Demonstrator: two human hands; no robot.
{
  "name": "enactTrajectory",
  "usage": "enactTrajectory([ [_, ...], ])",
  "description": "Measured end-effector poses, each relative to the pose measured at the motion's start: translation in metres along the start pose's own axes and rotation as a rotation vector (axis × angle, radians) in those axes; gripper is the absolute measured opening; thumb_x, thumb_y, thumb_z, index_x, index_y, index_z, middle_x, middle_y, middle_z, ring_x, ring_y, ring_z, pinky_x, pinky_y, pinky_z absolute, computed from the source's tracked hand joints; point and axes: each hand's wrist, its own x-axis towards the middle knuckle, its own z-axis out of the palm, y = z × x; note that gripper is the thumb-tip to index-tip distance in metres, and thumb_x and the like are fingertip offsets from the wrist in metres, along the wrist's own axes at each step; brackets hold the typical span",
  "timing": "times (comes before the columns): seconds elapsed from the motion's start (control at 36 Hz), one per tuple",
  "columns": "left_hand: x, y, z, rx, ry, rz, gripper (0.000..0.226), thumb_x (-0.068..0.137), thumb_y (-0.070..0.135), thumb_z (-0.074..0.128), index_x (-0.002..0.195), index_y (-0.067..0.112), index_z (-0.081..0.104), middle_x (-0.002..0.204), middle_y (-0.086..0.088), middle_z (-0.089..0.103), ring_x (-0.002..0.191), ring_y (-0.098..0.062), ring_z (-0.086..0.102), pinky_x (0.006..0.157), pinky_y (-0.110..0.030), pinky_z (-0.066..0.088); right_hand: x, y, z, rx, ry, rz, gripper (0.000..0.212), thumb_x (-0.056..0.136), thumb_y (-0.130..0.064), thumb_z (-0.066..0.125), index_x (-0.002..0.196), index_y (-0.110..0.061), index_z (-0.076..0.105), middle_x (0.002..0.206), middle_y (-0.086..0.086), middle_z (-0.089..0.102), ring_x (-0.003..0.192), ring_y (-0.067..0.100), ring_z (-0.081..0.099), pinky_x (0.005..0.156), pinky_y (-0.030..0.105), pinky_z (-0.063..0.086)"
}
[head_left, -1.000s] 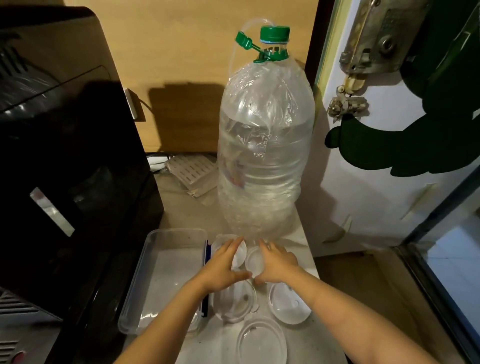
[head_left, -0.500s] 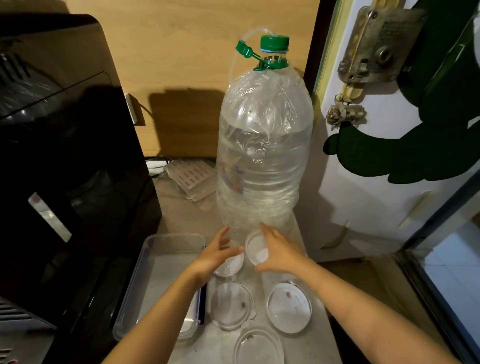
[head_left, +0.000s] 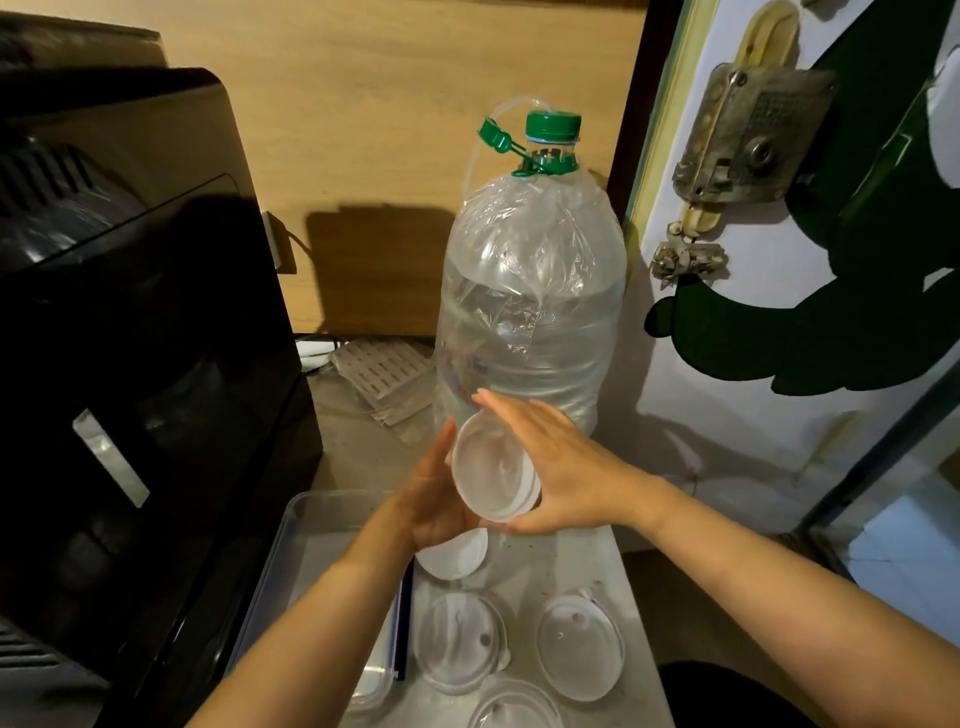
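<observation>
Holding a small clear cup (head_left: 491, 470) between them, both hands were up off the table (head_left: 566, 564), just in front of the lower part of the big water bottle (head_left: 530, 312). The left hand (head_left: 434, 499) lay against the cup's left side and underneath it, palm turned towards it, fingers fairly straight and pointing away from the person. The right hand (head_left: 569, 467) clasped it from the right: its fingers reached across the far rim and the thumb came round under the near edge (so the cup sat pinched between thumb and fingers). The cup was tilted, its open mouth facing the camera. Its right rim looked doubled, and whether that was one cup or two nested could not be told.

Directly below the hands a second clear cup (head_left: 457, 558) stood on the table, partly hidden by the left wrist. Nearer still lay three round clear lids, one on the left (head_left: 460, 642), one on the right (head_left: 579, 647) and one at the near edge (head_left: 514, 706). A clear rectangular tub (head_left: 311, 519) sat to the left, just beside a black appliance (head_left: 130, 364). The bottle carried a green cap (head_left: 552, 124). Slotted plastic pieces (head_left: 384, 374) lay far left of the bottle, and a door with a metal lock (head_left: 748, 140) stood on the right.
</observation>
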Motion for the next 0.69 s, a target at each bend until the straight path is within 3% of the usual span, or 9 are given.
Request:
enactTrajectory([
  [0.17, 0.0, 0.003, 0.002, 0.0, -0.032, 0.046, 0.065, 0.057, 0.06, 0.074, 0.107, 0.02, 0.067, 0.104, 0.0, 0.072, 0.098, -0.014, 0.066, 0.08, -0.028, 0.054, 0.003, 0.001, 0.004, -0.068, -0.031, -0.047, 0.112, 0.072, -0.04, 0.074, 0.147, -0.024, -0.007, 0.159, -0.005, 0.006, 0.145, 0.006, 0.002, 0.118, 0.027, -0.003],
  [0.28, -0.001, 0.005, 0.003, -0.021, -0.098, 0.085, 0.054, 0.077, 0.052, 0.06, 0.118, 0.017, 0.06, 0.113, -0.001, 0.069, 0.106, -0.014, 0.062, 0.087, -0.027, 0.051, 0.004, 0.002, 0.005, -0.082, -0.022, -0.058, 0.113, 0.073, -0.039, 0.074, 0.146, -0.024, -0.01, 0.16, -0.003, 0.004, 0.145, 0.007, -0.002, 0.117, 0.026, -0.004],
  [0.39, 0.001, 0.003, -0.004, 0.039, 0.011, 0.14, 0.063, 0.05, 0.06, 0.078, 0.1, 0.023, 0.071, 0.098, 0.001, 0.074, 0.093, -0.015, 0.067, 0.082, -0.031, 0.056, 0.003, 0.007, 0.003, -0.057, 0.028, -0.019, 0.119, 0.069, -0.041, 0.077, 0.135, -0.031, -0.021, 0.159, -0.003, -0.008, 0.141, 0.003, -0.009, 0.115, 0.025, 0.0],
  [0.47, 0.001, 0.002, -0.012, 0.018, -0.015, 0.162, 0.07, 0.045, 0.059, 0.081, 0.104, 0.023, 0.069, 0.104, -0.006, 0.072, 0.096, -0.023, 0.067, 0.082, -0.036, 0.057, -0.004, 0.019, 0.004, 0.022, 0.046, 0.123, 0.123, 0.067, -0.046, 0.078, 0.129, -0.038, -0.028, 0.15, -0.015, -0.021, 0.134, -0.003, -0.017, 0.112, 0.022, -0.003],
  [0.53, 0.001, 0.0, -0.015, -0.019, 0.005, 0.155, 0.078, 0.039, 0.056, 0.085, 0.106, 0.02, 0.068, 0.106, -0.012, 0.071, 0.097, -0.028, 0.067, 0.078, -0.036, 0.058, -0.012, 0.029, 0.01, 0.086, 0.056, 0.23, 0.123, 0.068, -0.048, 0.076, 0.129, -0.039, -0.03, 0.15, -0.015, -0.025, 0.134, -0.002, -0.018, 0.114, 0.025, -0.002],
  [0.69, 0.003, -0.007, -0.02, -0.012, 0.02, 0.153, 0.08, 0.033, 0.053, 0.087, 0.104, 0.02, 0.07, 0.106, -0.013, 0.071, 0.098, -0.028, 0.067, 0.081, -0.035, 0.057, -0.044, 0.047, 0.047, 0.169, 0.037, 0.565, 0.12, 0.073, -0.052, 0.069, 0.143, -0.023, -0.025, 0.157, 0.001, -0.023, 0.146, 0.019, -0.011, 0.119, 0.038, 0.011],
])
